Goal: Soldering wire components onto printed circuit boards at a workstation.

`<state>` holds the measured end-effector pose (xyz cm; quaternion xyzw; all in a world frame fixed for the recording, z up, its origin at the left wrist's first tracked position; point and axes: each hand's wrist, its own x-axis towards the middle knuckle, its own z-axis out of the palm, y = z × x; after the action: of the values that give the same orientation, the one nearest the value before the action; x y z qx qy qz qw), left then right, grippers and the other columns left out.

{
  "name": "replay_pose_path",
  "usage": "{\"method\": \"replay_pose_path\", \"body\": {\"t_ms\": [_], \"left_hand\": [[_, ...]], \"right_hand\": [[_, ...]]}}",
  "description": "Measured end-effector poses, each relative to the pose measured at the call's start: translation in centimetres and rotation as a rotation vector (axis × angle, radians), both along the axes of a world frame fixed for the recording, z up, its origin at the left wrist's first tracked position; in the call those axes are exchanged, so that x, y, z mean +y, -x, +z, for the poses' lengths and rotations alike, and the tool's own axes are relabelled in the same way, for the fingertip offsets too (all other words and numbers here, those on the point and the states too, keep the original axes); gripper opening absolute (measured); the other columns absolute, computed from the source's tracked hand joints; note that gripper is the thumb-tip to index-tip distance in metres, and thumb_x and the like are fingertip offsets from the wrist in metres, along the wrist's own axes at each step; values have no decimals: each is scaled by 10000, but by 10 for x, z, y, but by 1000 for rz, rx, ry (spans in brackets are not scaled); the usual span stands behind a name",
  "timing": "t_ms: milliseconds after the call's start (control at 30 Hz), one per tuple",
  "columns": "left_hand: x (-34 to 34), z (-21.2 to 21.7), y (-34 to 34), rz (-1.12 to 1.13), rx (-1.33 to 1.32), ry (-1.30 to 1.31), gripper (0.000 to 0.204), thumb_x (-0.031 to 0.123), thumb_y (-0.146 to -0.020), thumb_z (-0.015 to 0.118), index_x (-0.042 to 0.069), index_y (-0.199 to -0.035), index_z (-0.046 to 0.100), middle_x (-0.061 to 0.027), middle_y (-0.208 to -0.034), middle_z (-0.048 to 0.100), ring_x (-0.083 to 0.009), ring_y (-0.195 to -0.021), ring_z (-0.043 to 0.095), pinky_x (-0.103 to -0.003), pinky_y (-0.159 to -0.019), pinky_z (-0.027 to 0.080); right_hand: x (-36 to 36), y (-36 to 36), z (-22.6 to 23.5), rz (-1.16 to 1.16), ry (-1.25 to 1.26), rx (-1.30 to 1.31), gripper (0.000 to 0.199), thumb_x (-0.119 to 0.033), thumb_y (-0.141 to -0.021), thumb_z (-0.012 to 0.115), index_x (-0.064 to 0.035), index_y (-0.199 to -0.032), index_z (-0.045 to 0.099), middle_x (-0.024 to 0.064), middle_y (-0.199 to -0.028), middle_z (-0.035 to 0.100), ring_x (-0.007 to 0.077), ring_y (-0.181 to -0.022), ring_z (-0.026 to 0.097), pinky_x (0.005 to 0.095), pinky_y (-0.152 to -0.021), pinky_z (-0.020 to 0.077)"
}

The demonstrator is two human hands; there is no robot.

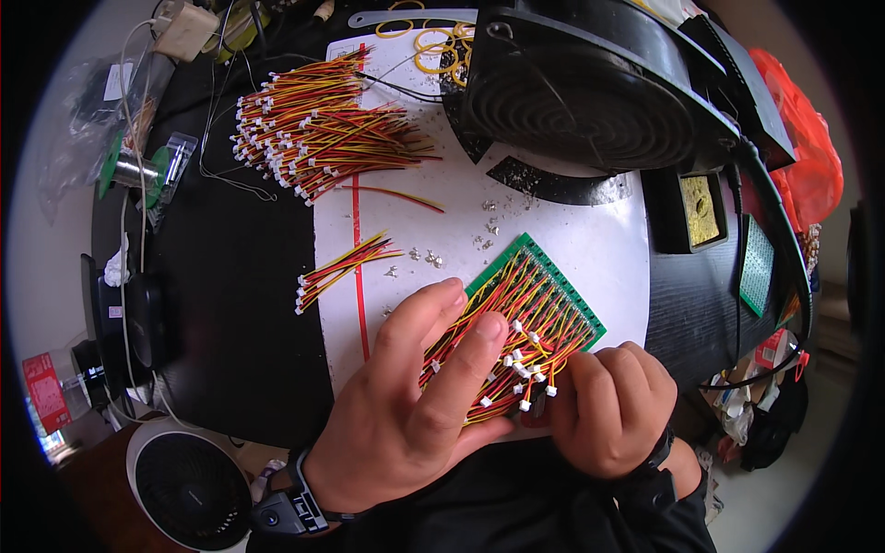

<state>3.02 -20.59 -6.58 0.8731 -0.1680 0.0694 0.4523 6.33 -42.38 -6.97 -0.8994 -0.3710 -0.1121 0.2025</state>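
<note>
A green circuit board (576,304) lies on the white sheet (572,235), with many red, yellow and black wires (525,309) soldered along its edge and fanning toward me. My left hand (406,405) lies flat on those wires, fingers spread, pressing them down. At the wires' white connector ends (525,373), my right hand (613,410) is curled, fingertips pinching something small that I cannot make out. A small bundle of the same wires (341,269) rests to the left. A big heap of them (323,129) sits at the back left.
A black fan housing (590,88) stands at the back, yellow rubber bands (433,41) beside it. Solder bits (489,230) dot the sheet. A solder spool (138,170) is at left, a round fan (189,488) lower left, another green board (758,267) and an orange bag (802,138) at right.
</note>
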Motion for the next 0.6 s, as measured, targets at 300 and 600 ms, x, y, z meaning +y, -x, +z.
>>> {"method": "replay_pose_path", "body": {"t_ms": [300, 600], "left_hand": [[1, -8, 1, -15, -52, -15, 1099, 117, -617, 967, 81, -1516, 336, -304, -1372, 453, -419, -1189, 599, -462, -968, 582], [4, -10, 5, -34, -14, -30, 1126, 135, -602, 980, 73, -1502, 306, -300, -1376, 450, -428, -1196, 595, -489, -966, 561]], "right_hand": [[21, 9, 3, -134, 82, -99, 254, -8, -712, 675, 40, -960, 646, 112, -717, 533, 246, -550, 522, 371, -463, 399], [20, 8, -9, -189, -46, -113, 171, 2, -799, 693, 58, -947, 627, 122, -756, 536, 238, -538, 520, 359, -440, 411]]}}
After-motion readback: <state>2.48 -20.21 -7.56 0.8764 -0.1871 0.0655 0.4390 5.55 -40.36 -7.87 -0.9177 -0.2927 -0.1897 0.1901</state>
